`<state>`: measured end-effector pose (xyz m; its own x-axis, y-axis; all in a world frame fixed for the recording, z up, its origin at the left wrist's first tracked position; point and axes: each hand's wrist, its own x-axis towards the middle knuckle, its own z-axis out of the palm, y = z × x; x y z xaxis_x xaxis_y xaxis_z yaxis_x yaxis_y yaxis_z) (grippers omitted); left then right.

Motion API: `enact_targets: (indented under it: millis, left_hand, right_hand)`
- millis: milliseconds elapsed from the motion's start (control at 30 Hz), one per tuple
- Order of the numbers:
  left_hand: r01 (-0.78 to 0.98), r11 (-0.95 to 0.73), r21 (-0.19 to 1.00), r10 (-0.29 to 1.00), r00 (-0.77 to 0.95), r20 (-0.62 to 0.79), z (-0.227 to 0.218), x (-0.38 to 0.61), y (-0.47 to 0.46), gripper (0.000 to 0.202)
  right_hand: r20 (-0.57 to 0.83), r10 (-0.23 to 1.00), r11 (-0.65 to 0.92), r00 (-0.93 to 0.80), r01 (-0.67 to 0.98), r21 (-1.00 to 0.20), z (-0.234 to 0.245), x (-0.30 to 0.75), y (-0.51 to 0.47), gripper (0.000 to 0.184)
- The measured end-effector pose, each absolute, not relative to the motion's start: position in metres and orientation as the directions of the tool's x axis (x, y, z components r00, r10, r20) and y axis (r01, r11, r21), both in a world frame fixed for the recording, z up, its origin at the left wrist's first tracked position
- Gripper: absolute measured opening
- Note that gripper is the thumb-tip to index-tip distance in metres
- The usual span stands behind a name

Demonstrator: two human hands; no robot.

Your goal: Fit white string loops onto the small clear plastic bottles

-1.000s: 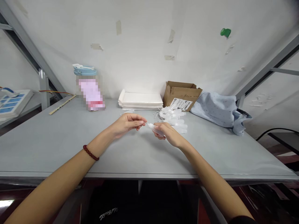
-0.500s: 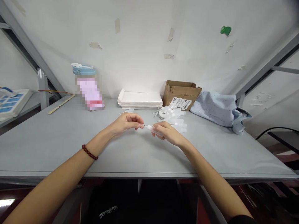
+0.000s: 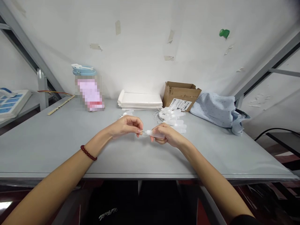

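My right hand (image 3: 167,135) is closed round a small translucent white bottle (image 3: 156,133), held sideways just above the grey table (image 3: 58,140). Its nozzle points left toward my left hand (image 3: 126,125). My left hand pinches something small at the bottle's tip; I cannot make out what it is. A red bead bracelet (image 3: 88,152) sits on my left wrist. Right behind my hands lies a pile of similar white bottles (image 3: 173,118) with several loose strings.
Against the wall stand a stack of white sheets (image 3: 140,100), an open cardboard box (image 3: 181,93) and a blue-lidded bottle (image 3: 87,89). A light blue cloth (image 3: 217,109) lies at the right. A wooden stick (image 3: 61,104) lies at the far left.
Both hands have sunk slightly toward the table. The bottle has turned from tilted to nearly level. My left fingers stay pinched at its tip.
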<state>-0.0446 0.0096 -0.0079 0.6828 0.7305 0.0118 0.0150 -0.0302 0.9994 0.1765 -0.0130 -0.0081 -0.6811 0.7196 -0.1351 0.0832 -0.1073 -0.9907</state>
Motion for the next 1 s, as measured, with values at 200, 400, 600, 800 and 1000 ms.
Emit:
enact_targets:
  millis: [200,400,600,800,1000]
  left_hand:
    - [-0.007,0.028,1.0,0.731,0.682,-0.016,-0.011,-0.046,0.01,0.013]
    - [-0.042,0.088,0.995,0.818,0.573,-0.048,-0.009,-0.046,0.009,0.015]
    - [0.019,0.017,1.0,0.851,0.524,-0.025,-0.008,-0.044,0.009,0.021]
    - [0.025,-0.004,1.0,0.842,0.539,-0.01,-0.014,-0.036,0.006,0.019]
    - [0.012,-0.011,1.0,0.843,0.538,0.003,-0.018,-0.035,0.006,0.019]
  right_hand:
    - [-0.138,0.73,-0.136,-0.67,0.055,-0.989,-0.013,0.173,-0.012,0.027]
    - [-0.093,0.801,-0.125,-0.592,-0.013,-0.992,-0.012,0.173,-0.01,0.029]
    - [-0.084,0.818,-0.127,-0.569,-0.037,-0.991,-0.011,0.175,-0.008,0.03]
    - [-0.077,0.815,-0.106,-0.574,-0.018,-0.994,-0.012,0.172,-0.01,0.027]
    - [-0.054,0.838,-0.006,-0.543,0.089,-0.996,-0.018,0.172,-0.009,0.023]
